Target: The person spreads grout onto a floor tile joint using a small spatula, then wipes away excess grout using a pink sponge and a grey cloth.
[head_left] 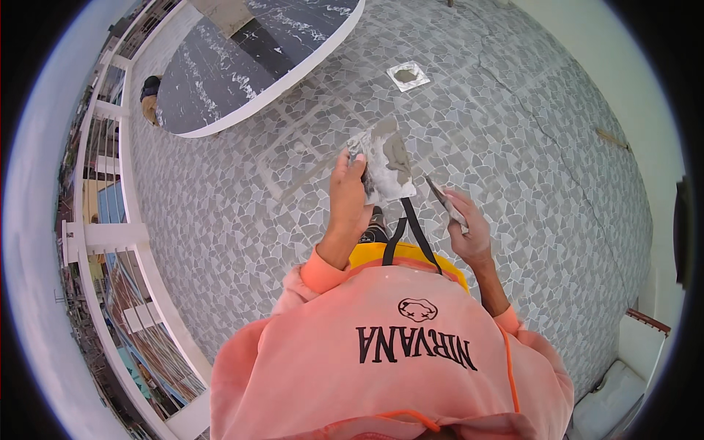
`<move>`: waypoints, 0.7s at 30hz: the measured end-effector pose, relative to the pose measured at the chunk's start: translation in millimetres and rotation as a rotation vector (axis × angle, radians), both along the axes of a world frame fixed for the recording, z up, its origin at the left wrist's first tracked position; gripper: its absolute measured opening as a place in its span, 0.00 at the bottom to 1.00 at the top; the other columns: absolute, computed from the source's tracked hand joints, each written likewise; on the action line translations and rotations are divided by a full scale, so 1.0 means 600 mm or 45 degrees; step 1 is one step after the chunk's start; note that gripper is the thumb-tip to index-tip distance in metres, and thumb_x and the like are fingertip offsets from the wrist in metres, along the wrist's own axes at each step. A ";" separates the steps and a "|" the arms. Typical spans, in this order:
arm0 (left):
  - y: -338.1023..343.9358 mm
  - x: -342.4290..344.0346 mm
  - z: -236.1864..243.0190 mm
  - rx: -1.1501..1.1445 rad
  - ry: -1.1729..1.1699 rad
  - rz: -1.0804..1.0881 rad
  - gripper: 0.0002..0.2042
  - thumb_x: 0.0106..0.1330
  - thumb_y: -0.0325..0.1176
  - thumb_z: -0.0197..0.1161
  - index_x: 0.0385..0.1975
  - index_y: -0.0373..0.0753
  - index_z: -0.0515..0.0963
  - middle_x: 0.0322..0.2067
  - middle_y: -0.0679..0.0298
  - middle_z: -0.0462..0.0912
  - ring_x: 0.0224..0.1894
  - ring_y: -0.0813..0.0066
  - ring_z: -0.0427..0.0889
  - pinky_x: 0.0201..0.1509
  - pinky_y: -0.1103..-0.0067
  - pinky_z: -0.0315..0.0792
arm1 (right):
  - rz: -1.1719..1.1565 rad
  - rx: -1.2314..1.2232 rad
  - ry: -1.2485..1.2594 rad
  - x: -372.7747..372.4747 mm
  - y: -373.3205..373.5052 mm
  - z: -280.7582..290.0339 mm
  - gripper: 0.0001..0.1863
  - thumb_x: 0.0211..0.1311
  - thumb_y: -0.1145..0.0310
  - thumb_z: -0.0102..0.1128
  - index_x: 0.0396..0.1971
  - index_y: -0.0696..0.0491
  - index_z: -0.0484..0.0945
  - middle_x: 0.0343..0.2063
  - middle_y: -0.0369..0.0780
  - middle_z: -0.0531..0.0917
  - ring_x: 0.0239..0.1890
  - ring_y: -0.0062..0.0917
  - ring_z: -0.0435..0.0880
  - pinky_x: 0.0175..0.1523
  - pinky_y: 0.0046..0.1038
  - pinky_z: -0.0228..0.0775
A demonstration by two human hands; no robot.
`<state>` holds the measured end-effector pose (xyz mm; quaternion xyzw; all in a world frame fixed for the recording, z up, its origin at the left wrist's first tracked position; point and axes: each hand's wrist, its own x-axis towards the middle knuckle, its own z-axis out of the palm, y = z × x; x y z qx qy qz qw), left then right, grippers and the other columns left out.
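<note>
My left hand grips the left edge of a flat, whitish board in front of my waist. Wet grey mortar is heaped on the board's right side. A short way to the right, my right hand is closed around a thin, mortar-smeared trowel. The trowel is seen nearly edge-on, with its tip pointing up and left toward the board. A small gap separates the two. The fingers under the board are hidden.
Ahead on the stone-patterned floor lies a white square sheet with grey mortar on it. A large black marbled surface with a white rim stands at the far left. White railing borders the left; a pale wall runs along the right.
</note>
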<state>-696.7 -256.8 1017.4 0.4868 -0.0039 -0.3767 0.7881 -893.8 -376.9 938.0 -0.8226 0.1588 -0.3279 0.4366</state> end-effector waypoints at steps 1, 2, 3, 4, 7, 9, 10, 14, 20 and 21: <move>-0.009 0.012 -0.013 0.009 0.003 -0.008 0.23 0.72 0.30 0.48 0.66 0.38 0.57 0.51 0.61 0.75 0.49 0.73 0.77 0.51 0.71 0.76 | -0.008 0.009 0.003 0.000 -0.007 -0.008 0.24 0.50 0.84 0.54 0.51 0.57 0.75 0.49 0.46 0.79 0.50 0.38 0.81 0.54 0.33 0.73; -0.017 0.031 -0.037 0.049 -0.062 0.026 0.25 0.72 0.30 0.48 0.67 0.37 0.54 0.52 0.61 0.74 0.50 0.73 0.77 0.51 0.72 0.75 | -0.109 0.119 0.026 0.004 -0.017 -0.015 0.21 0.54 0.82 0.54 0.50 0.58 0.75 0.45 0.44 0.80 0.44 0.31 0.80 0.49 0.28 0.72; -0.025 0.049 -0.057 0.088 -0.128 0.061 0.26 0.72 0.31 0.48 0.69 0.37 0.52 0.53 0.61 0.74 0.51 0.73 0.76 0.52 0.72 0.75 | -0.209 0.227 0.049 0.008 -0.029 -0.022 0.17 0.58 0.80 0.53 0.49 0.58 0.75 0.40 0.42 0.81 0.38 0.23 0.80 0.44 0.22 0.71; -0.040 0.062 -0.071 0.083 -0.117 0.049 0.26 0.72 0.31 0.48 0.69 0.37 0.52 0.53 0.61 0.74 0.51 0.73 0.76 0.52 0.72 0.75 | -0.222 0.222 0.058 0.009 -0.045 -0.033 0.17 0.58 0.80 0.53 0.49 0.58 0.75 0.40 0.42 0.81 0.38 0.23 0.80 0.44 0.22 0.71; -0.081 0.102 -0.108 0.079 -0.096 0.111 0.25 0.71 0.30 0.48 0.68 0.36 0.53 0.53 0.60 0.73 0.52 0.72 0.76 0.53 0.74 0.74 | -0.384 0.202 0.233 0.013 -0.099 -0.058 0.16 0.59 0.77 0.54 0.48 0.59 0.75 0.32 0.37 0.80 0.30 0.18 0.76 0.38 0.21 0.69; -0.110 0.136 -0.137 0.073 -0.122 0.138 0.25 0.71 0.29 0.48 0.67 0.35 0.55 0.53 0.60 0.73 0.52 0.73 0.75 0.53 0.77 0.73 | -0.404 0.420 0.378 0.025 -0.139 -0.064 0.17 0.58 0.74 0.55 0.49 0.57 0.76 0.36 0.44 0.82 0.37 0.27 0.81 0.45 0.26 0.71; -0.129 0.150 -0.153 0.064 -0.101 0.155 0.25 0.71 0.29 0.48 0.67 0.35 0.55 0.53 0.60 0.73 0.52 0.73 0.75 0.53 0.77 0.73 | -0.392 0.404 0.399 0.030 -0.161 -0.061 0.17 0.58 0.74 0.55 0.49 0.57 0.76 0.36 0.44 0.82 0.37 0.27 0.81 0.45 0.26 0.71; -0.218 0.193 -0.194 0.167 -0.209 0.206 0.24 0.71 0.30 0.48 0.66 0.31 0.57 0.48 0.63 0.73 0.43 0.81 0.71 0.46 0.83 0.68 | -0.438 0.475 0.526 0.051 -0.264 -0.059 0.15 0.59 0.72 0.56 0.47 0.58 0.77 0.34 0.42 0.82 0.36 0.24 0.80 0.42 0.26 0.70; -0.345 0.220 -0.222 0.248 -0.213 0.083 0.22 0.71 0.28 0.47 0.65 0.34 0.58 0.53 0.61 0.73 0.53 0.75 0.73 0.56 0.79 0.69 | -0.463 0.420 0.587 0.072 -0.415 -0.047 0.15 0.59 0.71 0.57 0.46 0.59 0.77 0.31 0.42 0.82 0.33 0.25 0.80 0.40 0.27 0.71; -0.366 0.218 -0.218 0.296 -0.213 0.097 0.22 0.72 0.28 0.47 0.65 0.34 0.58 0.54 0.60 0.73 0.53 0.74 0.73 0.57 0.79 0.68 | -0.458 0.376 0.591 0.074 -0.436 -0.041 0.16 0.58 0.71 0.57 0.46 0.59 0.77 0.30 0.43 0.82 0.33 0.25 0.80 0.40 0.27 0.71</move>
